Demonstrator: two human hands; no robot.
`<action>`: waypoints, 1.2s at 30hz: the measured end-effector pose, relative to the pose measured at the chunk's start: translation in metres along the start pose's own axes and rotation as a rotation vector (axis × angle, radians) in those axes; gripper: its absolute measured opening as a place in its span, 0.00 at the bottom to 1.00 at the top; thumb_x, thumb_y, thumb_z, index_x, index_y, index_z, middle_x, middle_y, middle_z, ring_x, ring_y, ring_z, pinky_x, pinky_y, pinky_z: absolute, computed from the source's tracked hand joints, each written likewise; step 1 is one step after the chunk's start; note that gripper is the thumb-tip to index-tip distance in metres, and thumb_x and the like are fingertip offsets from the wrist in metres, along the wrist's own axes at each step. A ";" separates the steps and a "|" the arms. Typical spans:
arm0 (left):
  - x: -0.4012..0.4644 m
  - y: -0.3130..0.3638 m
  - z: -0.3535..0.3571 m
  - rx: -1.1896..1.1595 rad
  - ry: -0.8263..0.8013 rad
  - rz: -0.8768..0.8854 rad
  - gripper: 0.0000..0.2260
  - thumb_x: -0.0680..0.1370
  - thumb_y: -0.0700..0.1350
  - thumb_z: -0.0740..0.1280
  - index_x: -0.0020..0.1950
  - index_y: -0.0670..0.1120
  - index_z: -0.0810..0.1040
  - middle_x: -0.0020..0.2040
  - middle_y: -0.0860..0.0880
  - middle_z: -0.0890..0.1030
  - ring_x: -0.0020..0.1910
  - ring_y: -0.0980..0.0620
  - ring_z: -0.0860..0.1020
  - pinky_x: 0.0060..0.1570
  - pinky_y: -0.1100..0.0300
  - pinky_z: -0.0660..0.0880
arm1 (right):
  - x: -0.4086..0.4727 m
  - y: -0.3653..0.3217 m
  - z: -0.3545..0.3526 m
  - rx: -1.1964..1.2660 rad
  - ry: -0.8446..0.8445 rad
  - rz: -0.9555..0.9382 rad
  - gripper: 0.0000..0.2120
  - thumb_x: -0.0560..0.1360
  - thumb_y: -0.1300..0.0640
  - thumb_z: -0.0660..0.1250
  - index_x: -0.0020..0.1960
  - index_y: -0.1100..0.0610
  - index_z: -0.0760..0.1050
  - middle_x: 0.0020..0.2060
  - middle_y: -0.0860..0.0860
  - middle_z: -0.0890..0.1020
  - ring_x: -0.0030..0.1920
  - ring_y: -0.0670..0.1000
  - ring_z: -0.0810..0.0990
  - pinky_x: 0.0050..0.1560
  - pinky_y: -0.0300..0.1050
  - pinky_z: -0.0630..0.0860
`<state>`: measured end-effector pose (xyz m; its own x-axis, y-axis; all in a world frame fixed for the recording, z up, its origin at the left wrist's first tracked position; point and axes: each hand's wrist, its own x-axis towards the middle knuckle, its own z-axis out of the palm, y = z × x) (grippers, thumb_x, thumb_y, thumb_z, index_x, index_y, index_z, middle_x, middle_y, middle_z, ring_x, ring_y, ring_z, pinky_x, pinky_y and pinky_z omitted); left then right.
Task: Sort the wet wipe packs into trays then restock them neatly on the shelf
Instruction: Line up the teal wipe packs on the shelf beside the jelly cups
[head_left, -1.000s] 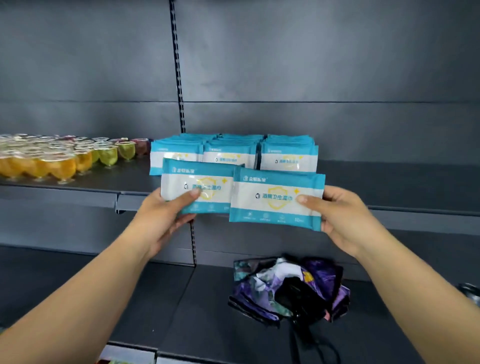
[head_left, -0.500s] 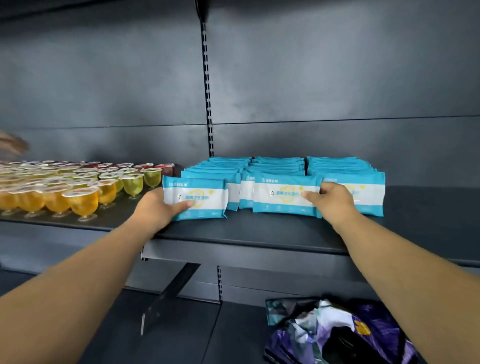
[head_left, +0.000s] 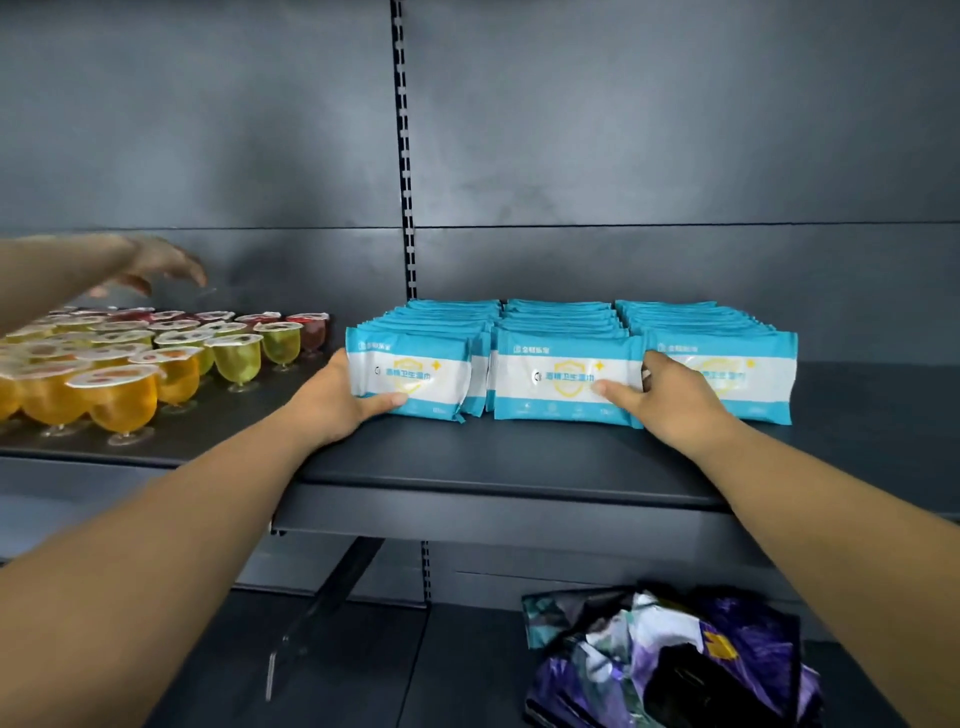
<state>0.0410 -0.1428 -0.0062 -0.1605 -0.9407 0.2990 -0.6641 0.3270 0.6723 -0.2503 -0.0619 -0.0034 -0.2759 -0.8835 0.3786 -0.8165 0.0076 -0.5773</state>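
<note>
Hidden or unclear: packs behind the front row show only their top edges, so no count; small print on the pack faces is unreadable; left hand's (head_left: 332, 402) fingers lie behind its pack, out of sight; another person's hand (head_left: 161, 267) at far left is blurred and its arm cut by the frame edge; the bag's contents cannot be made out.

Wet wipe packs: three rows standing upright on the dark metal shelf (head_left: 519, 457), right of the slotted upright (head_left: 405, 156). Flat, glossy film pouches, turquoise bands above and below a white middle, yellow shield mark, crimped side seams.

Front left pack (head_left: 410, 376): left hand grasps its left end, thumb across the lower front.

Front middle pack (head_left: 563, 382): right hand (head_left: 670, 400) holds its right end, thumb pressed on the front face.

Front right pack (head_left: 737, 379): partly covered by the right hand.

Jelly cups (head_left: 124, 374): clear plastic, foil-lidded, footed; yellow, green and red, on the shelf's left section.

Crumpled bag (head_left: 675, 654): shiny purple, teal and black, on the lower shelf.
</note>
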 end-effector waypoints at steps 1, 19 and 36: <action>-0.002 0.002 0.002 0.038 0.019 -0.053 0.37 0.67 0.52 0.75 0.69 0.40 0.62 0.65 0.46 0.72 0.64 0.46 0.71 0.65 0.53 0.67 | -0.001 0.000 0.000 0.012 -0.022 0.006 0.19 0.73 0.44 0.67 0.46 0.58 0.64 0.36 0.46 0.68 0.46 0.52 0.68 0.44 0.43 0.62; -0.047 0.043 0.031 0.476 -0.060 0.012 0.24 0.79 0.59 0.56 0.74 0.54 0.60 0.74 0.46 0.54 0.71 0.43 0.60 0.69 0.54 0.58 | -0.001 -0.004 0.003 -0.036 -0.060 0.050 0.33 0.70 0.41 0.69 0.66 0.59 0.66 0.63 0.53 0.74 0.63 0.55 0.71 0.53 0.41 0.64; -0.125 0.067 0.040 0.310 0.329 0.382 0.12 0.79 0.45 0.61 0.55 0.40 0.78 0.53 0.41 0.79 0.56 0.41 0.72 0.56 0.55 0.65 | -0.080 0.000 -0.045 -0.269 0.179 -0.121 0.16 0.77 0.50 0.63 0.61 0.57 0.73 0.58 0.55 0.77 0.59 0.55 0.73 0.54 0.44 0.69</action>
<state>-0.0130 -0.0065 -0.0258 -0.2281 -0.6677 0.7086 -0.7942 0.5486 0.2613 -0.2511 0.0293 -0.0011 -0.2342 -0.7894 0.5675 -0.9466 0.0522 -0.3181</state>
